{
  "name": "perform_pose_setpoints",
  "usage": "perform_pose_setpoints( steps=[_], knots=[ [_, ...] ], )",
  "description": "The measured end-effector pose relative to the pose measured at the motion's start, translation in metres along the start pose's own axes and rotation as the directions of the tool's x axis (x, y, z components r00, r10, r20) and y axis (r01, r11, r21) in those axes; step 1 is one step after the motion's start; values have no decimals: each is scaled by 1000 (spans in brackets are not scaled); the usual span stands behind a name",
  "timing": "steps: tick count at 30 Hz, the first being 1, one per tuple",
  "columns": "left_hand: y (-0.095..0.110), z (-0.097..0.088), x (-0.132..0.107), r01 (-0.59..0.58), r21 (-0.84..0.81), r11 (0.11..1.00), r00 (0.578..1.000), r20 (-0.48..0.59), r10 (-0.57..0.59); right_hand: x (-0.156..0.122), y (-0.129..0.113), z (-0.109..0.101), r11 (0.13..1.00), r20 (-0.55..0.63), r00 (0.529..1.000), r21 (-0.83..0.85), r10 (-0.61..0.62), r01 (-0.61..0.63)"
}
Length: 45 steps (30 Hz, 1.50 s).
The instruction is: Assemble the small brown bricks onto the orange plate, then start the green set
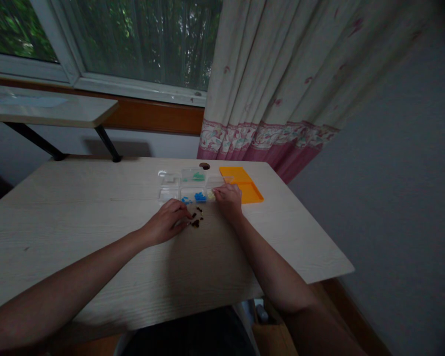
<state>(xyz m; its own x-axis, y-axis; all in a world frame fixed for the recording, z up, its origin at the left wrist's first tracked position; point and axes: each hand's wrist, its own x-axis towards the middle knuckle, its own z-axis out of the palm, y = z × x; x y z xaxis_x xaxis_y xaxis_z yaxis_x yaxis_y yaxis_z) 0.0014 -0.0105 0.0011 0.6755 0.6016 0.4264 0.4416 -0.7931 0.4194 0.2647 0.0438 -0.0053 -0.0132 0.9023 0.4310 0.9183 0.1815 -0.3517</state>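
One clear box [169,191] with six compartments, two rows of three, lies on one pale wooden table [96,242], and two hands work at it. Just off the near edge of the box, a loose group of small dark brown pieces [196,224] lies on the tabletop; they are too small and bunched to count. The left hand [171,221] is by the near left part of the box, right beside those pieces, its fingers curved and its thumb and index finger a little apart; whether a tip touches a piece cannot be told. The right hand [228,199] is at the right end of the box, fingers bent down over it; how far apart their tips are, and whether they hold anything, cannot be told. Three of the box's compartments show coloured pieces, each lot too fine to number: green pieces [199,176] in the far middle one, blue pieces [200,197] in the near middle one, with paler blue bits [186,200] to their left, and pale yellow pieces [211,195] in the near right one. One orange tray [252,192] with two sections lies to the right of the box, partly behind the right hand. Beyond the box are one round hole [204,166] in the tabletop and one curtain [274,74]; one raised shelf [77,112] on two visible black legs [107,142] stands far to its left.
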Motion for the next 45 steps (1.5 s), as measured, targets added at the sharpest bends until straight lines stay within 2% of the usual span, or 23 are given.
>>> perform_pose_setpoints(
  steps=[27,31,33,37,40,45],
  knots=[
    [0,1,-2,3,93,996,999,36,-6,-1,0,3,999,-58,998,22,-25,26],
    [1,2,-3,0,114,993,1000,31,-4,-3,-4,-1,993,-74,992,52,-99,103],
    [1,2,-3,11,126,992,999,34,-16,-5,-10,-6,977,-39,979,70,-200,203],
    [3,2,-3,22,150,988,999,21,-25,-11,-25,-18,922,113,915,69,-388,382],
    [3,2,-3,27,159,987,1000,2,-27,-14,-33,-22,916,184,899,17,-397,401],
    [1,3,-4,42,187,981,999,-8,-41,-14,-35,-23,905,226,887,-47,-403,423]
  ],
)
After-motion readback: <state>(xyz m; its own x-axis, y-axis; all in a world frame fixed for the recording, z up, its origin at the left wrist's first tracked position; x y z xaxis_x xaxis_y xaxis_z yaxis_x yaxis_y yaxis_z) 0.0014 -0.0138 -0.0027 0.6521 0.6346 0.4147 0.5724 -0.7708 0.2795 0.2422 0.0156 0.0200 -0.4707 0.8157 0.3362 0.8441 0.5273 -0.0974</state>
